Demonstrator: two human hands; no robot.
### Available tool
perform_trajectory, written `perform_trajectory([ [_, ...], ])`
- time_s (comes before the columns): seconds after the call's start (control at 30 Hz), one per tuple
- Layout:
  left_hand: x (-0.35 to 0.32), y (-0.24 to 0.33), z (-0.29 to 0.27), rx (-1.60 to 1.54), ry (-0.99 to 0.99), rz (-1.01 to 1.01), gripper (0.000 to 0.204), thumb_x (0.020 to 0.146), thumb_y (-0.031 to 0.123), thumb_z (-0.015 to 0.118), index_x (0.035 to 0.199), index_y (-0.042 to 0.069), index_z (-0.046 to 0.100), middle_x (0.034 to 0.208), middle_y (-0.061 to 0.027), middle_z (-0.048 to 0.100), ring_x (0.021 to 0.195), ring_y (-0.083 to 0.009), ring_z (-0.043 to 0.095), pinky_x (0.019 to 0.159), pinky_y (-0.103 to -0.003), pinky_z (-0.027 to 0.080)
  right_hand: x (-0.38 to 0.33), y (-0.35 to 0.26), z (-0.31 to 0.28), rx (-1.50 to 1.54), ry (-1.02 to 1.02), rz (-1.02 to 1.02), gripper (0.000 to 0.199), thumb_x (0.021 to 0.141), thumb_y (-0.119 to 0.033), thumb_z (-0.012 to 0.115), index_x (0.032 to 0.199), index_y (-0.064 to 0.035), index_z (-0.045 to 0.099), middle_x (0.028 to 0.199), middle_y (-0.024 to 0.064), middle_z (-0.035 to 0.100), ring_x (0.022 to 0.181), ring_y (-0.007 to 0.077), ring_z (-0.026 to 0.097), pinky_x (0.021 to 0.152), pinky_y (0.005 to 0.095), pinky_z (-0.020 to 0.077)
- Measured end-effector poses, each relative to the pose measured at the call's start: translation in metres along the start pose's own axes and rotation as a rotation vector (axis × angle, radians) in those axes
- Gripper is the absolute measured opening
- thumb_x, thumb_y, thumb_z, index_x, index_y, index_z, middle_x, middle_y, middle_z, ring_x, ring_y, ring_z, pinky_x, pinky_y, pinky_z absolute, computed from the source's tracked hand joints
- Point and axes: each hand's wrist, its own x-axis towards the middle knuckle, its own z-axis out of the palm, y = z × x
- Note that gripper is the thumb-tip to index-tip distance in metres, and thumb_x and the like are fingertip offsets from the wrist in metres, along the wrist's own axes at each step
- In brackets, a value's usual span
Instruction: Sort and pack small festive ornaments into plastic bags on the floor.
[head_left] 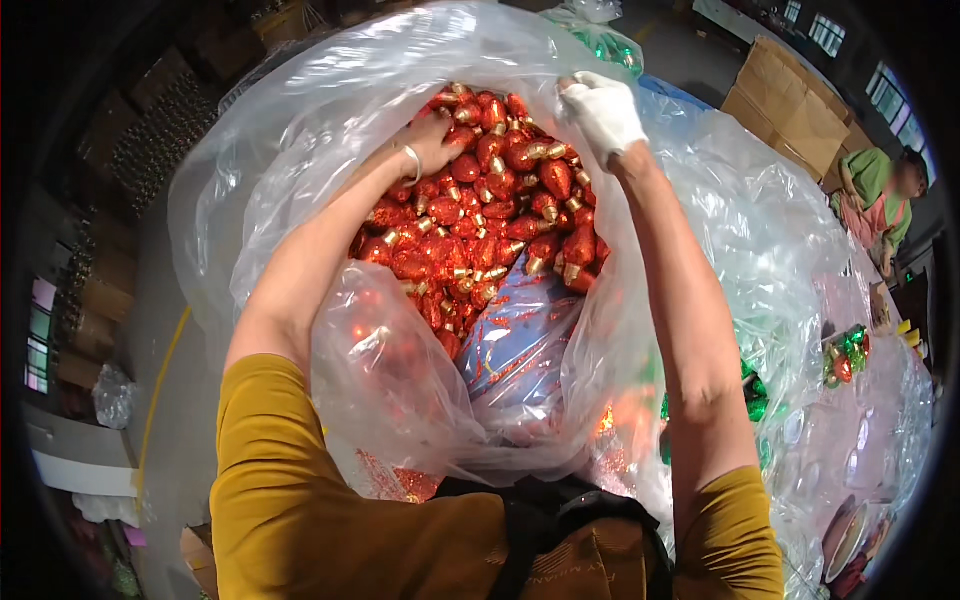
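Red ornaments (503,184) crowd a clear bag (300,130), left hand (434,142) inside, grip unclear, right hand (603,110) holding it.

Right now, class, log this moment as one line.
left grip: among red ornaments | right grip: gloved, at clear bag's rim | bag: open

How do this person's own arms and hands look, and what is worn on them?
The arms are bare below short mustard-yellow sleeves. The left hand looks ungloved, with a pale wristband; the right hand wears a white glove.
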Motion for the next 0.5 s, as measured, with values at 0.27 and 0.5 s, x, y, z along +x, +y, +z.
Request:
perform_trajectory([
  [0.27, -0.022, 0.005, 0.037, -0.075, -0.208, -0.238, 0.051, 0.091, 0.037, 0.047, 0.13, 0.004, 0.049, 0.133, -0.0194, 0.05, 0.119, -0.0274, 0.052, 0.103, -0.035, 0.038, -0.058, 0.005, -0.084, 1.281, -0.208, -0.032, 0.03, 0.088, -0.017, 0.056, 0.109, 0.0036, 0.061, 0.104, 0.0115, 0.064, 0.091, 0.021, 0.062, 0.092, 0.0391, 0.0459],
  [0.5, -0.002, 0.028, 0.064, -0.553, -0.187, -0.129, 0.051, 0.093, 0.038, 0.046, 0.133, 0.007, 0.047, 0.135, -0.0169, 0.049, 0.12, -0.0255, 0.05, 0.102, -0.034, 0.038, -0.077, 0.005, -0.09, 1.009, 0.282, 0.017, 0.017, 0.08, 0.002, 0.06, 0.097, 0.0039, 0.063, 0.091, 0.0074, 0.063, 0.088, 0.0183, 0.061, 0.085, 0.0344, 0.0494],
])
